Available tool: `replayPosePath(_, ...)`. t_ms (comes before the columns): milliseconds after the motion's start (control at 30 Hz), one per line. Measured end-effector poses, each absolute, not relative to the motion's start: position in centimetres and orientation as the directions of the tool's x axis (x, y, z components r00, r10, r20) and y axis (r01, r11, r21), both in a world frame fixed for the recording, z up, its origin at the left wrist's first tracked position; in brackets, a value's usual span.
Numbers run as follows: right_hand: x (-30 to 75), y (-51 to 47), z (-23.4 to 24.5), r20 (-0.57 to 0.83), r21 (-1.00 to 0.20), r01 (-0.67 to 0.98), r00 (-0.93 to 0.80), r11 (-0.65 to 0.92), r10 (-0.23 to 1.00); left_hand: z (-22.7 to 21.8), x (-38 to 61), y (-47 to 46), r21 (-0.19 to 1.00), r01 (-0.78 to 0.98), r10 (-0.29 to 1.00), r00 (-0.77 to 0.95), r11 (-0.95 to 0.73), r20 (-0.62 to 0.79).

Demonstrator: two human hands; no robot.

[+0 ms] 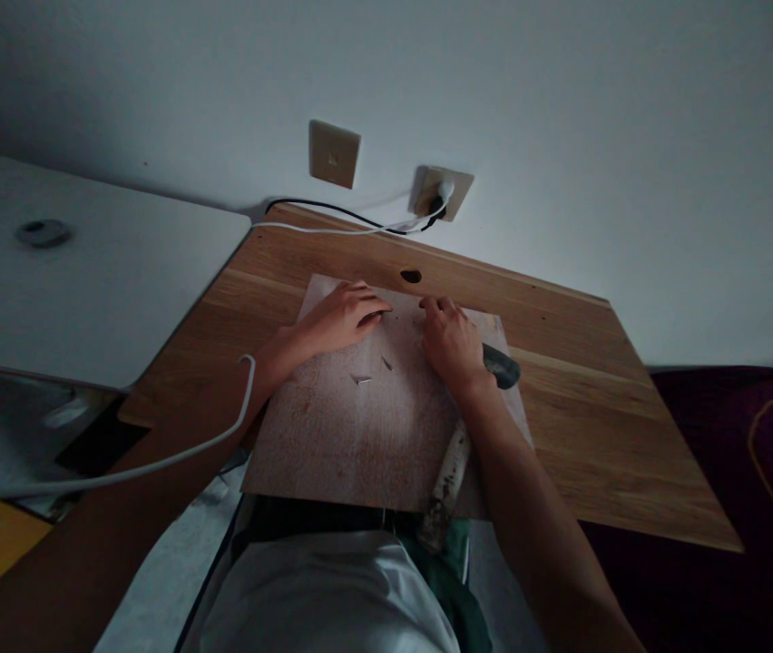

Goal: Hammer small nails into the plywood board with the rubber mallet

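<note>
A flat pinkish-brown board lies on the wooden desk, and both hands rest near its far edge. My left hand lies loosely bent with its fingertips pointing right and no object visible in them. Across a small gap, my right hand has its fingers spread forward on the board; its thumb side is partly hidden. Several small nails lie loose on the board, closer to my body than the fingers. Beneath my right wrist passes a hammer, with its dark head on the right and its worn pale handle reaching past the near edge.
The wooden desk has a cable hole near the wall. Cables run along its back to a wall socket. A white table adjoins on the left. A white cable crosses above my left forearm.
</note>
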State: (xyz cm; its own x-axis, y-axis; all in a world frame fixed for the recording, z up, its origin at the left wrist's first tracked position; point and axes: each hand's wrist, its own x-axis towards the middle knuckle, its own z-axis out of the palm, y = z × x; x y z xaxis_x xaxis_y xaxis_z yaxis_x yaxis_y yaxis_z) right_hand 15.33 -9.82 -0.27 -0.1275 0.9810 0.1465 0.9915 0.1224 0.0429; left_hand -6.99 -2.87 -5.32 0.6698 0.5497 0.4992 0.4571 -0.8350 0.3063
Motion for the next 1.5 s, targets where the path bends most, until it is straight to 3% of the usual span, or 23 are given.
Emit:
replayPosePath(200,15.3,-9.9,-0.2,0.205,0.020,0.991,-0.135,0.133,0.969,-5.1,-7.0,-3.1,0.295,0.468,0.552,0.672,-0.833,0.493)
replayPosePath(267,15.4,-9.9,-0.1,0.244,-0.035,0.987,-0.144,0.157,0.959,-5.0,-7.0,-3.1,0.299,0.470,0.556,0.673,-0.831,0.487)
replayPosePath(433,15.6,-10.3,0.3,0.309,-0.227,0.895,-0.307,0.383,0.900,-4.9,-7.0,-3.1,0.316,0.466,0.563,0.668,-0.827,0.488)
replayPosePath(533,15.9,-10.6,0.6,0.382,-0.266,0.896,-0.242,0.357,0.892,-5.0,-7.0,-3.1,0.323,0.456,0.559,0.667,-0.829,0.492)
replayPosePath(700,17.7,-10.2,1.1,0.455,-0.204,0.976,0.031,0.071,0.890,-5.1,-7.2,-3.1,0.319,0.453,0.554,0.673,-0.832,0.490)
replayPosePath(867,20.1,-9.5,0.9,0.282,-0.132,0.981,0.176,-0.144,0.943,-5.2,-7.2,-3.0,0.311,0.459,0.554,0.676,-0.832,0.486)
replayPosePath(967,20.4,-9.4,0.7,0.165,-0.147,0.975,0.189,-0.166,0.968,-5.3,-7.1,-2.9,0.293,0.457,0.543,0.679,-0.840,0.495)
replayPosePath(1067,20.1,-9.2,0.6,0.123,-0.082,0.984,0.168,-0.159,0.978,-5.3,-7.2,-2.8,0.295,0.458,0.544,0.671,-0.838,0.503)
replayPosePath(1200,19.8,-9.0,0.5,0.135,0.003,0.994,0.110,-0.111,0.985,-5.3,-7.3,-2.9,0.309,0.447,0.543,0.675,-0.840,0.500)
replayPosePath(1500,19.7,-8.8,0.1,0.169,0.076,0.994,0.066,-0.080,0.983,-5.3,-7.3,-2.9,0.324,0.437,0.544,0.674,-0.839,0.500)
